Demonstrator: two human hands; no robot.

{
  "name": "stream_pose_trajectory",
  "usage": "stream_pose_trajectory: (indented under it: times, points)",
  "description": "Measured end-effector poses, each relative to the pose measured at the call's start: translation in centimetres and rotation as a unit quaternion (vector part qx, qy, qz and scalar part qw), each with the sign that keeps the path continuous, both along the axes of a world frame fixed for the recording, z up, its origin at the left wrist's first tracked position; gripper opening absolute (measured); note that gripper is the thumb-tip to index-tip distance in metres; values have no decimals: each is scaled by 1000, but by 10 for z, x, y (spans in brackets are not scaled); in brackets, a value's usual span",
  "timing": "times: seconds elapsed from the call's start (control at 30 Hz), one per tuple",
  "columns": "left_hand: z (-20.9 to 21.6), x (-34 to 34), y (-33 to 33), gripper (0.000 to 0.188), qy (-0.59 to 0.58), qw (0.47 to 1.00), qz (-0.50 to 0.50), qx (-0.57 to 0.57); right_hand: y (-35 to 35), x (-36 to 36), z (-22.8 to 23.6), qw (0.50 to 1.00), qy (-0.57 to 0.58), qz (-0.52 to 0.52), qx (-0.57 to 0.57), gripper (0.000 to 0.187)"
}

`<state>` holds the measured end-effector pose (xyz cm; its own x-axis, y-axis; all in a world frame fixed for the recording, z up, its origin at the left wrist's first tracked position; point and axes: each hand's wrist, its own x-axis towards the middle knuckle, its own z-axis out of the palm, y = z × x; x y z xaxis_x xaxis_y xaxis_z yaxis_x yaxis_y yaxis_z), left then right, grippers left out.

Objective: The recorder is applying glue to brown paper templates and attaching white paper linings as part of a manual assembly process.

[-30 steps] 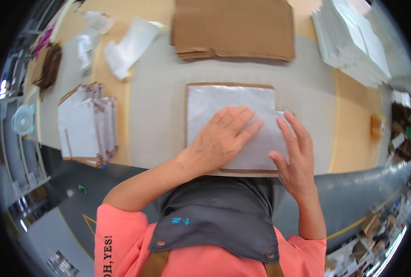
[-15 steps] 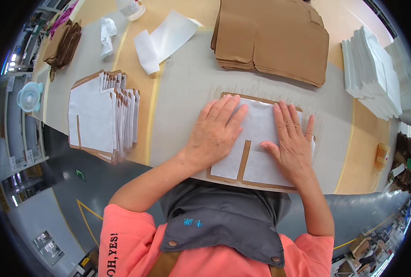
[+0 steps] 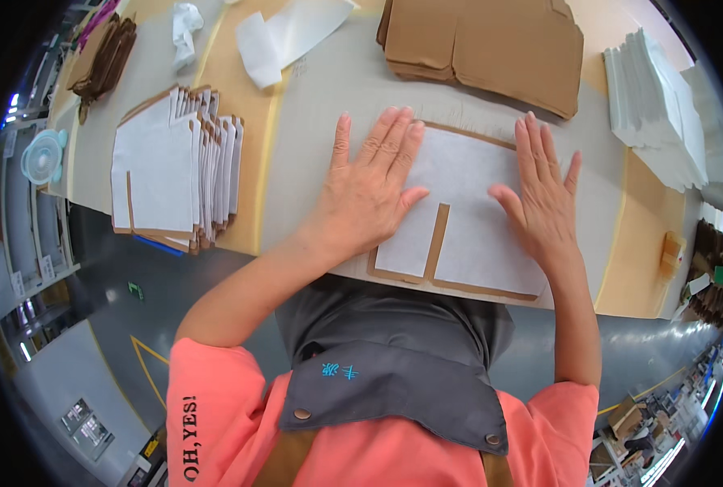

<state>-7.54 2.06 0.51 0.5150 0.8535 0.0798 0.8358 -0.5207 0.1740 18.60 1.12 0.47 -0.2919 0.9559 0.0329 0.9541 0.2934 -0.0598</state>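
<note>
A flat brown panel, mostly covered by a white sheet [image 3: 483, 195], lies in front of me at the table's near edge. Its brown border [image 3: 475, 289] shows along the top and bottom, and a narrow brown slot runs up from the lower edge. My left hand [image 3: 370, 183] lies flat over the panel's left side, fingers spread. On the right side rests my right hand [image 3: 544, 191], its palm down and fingers stretched out, thumb pointing inward. Neither hand grips anything. Parts of the panel's side edges are hidden under the hands.
Left stands a fanned stack of white-covered brown panels [image 3: 163, 170]. Plain brown panels [image 3: 491, 49] are piled at the back, white sheets [image 3: 649, 114] at the right. A curled white paper [image 3: 284, 40], a crumpled tissue [image 3: 185, 34] and a small fan [image 3: 43, 157] lie farther left.
Both hands have moved apart toward the panel's sides, baring more of the white sheet. The left fingers are spread wider. The whole table sits higher in the picture.
</note>
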Motion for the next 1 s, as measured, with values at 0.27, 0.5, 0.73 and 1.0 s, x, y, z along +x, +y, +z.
stream_pose_trajectory:
  times: [0.27, 0.5, 0.73, 1.0]
  points:
    - [-3, -32, -61, 70, -1, 963, -241, -121, -95, -17, 14, 976, 34, 159, -145, 96]
    - [10, -33, -57, 67, -48, 974, -211, -71, -89, -14, 27, 983, 16, 151, -106, 91]
    - [-31, 28, 23, 65, -5, 998, -66, 15, 0, -35, -27, 999, 36, -6, 26, 86]
    - [-6, 1, -20, 81, 36, 998, -46, 12, -75, 19, -3, 995, 37, -92, 24, 93]
